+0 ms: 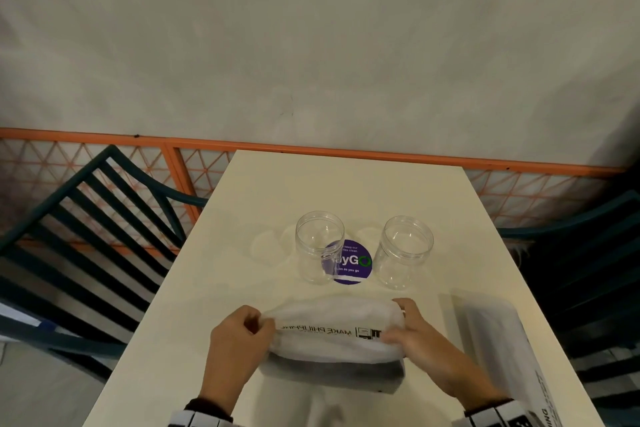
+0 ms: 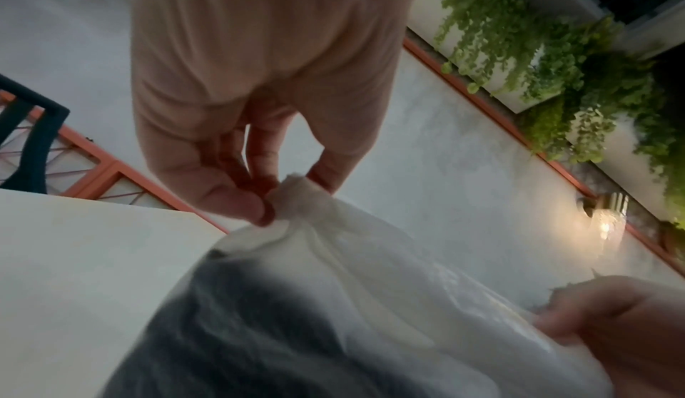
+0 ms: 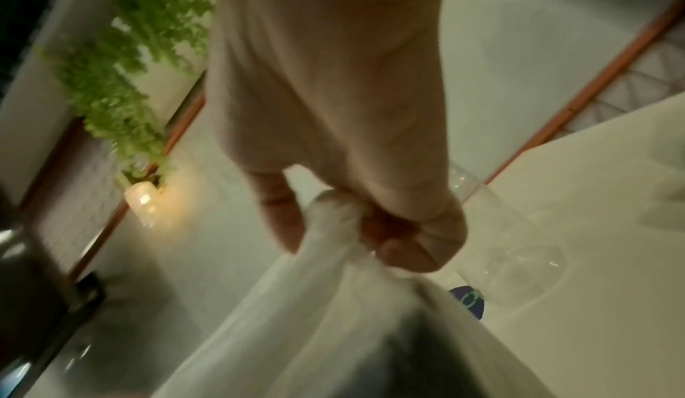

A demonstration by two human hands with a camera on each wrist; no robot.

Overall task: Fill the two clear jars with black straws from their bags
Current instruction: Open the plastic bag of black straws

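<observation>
Both hands hold one bag (image 1: 337, 333) of black straws just above the near part of the cream counter (image 1: 346, 191). The bag is translucent, milky white plastic, long, lying crosswise, with a black printed line of text and a small box logo along its upper face; the print reads upside down from the head view. A dark grey-black mass of straws (image 1: 332, 373) shows through the lower half, blurred, single straws not distinguishable.

Left hand (image 1: 239, 336) pinches the left end of the bag, thumb and fingers (image 2: 255, 208) closed on a bunched tip of plastic. Right hand (image 1: 412, 333) grips the right end, fingers (image 3: 411, 243) curled around gathered plastic. Whether the bag is open or sealed cannot be told.

A second bag (image 1: 502, 350) lies on the counter at the right, near the edge, same frosted plastic with dark contents and black print near its near end; blurred.

Two clear jars stand upright beyond the held bag, mid-counter, lidless mouths up, both empty. Left jar (image 1: 319, 250) partly overlaps a round purple sticker (image 1: 353, 263) with white text and a green ring; right jar (image 1: 403, 253) stands just right of the sticker. The jars are apart and do not touch the bag.

Dark green slatted chairs (image 1: 86, 229) sit at both sides of the counter, with an orange lattice railing (image 1: 194, 177) and a grey wall behind. Wrist views show hanging green plants (image 2: 556, 61) and a lit wall lamp (image 2: 604, 222).
</observation>
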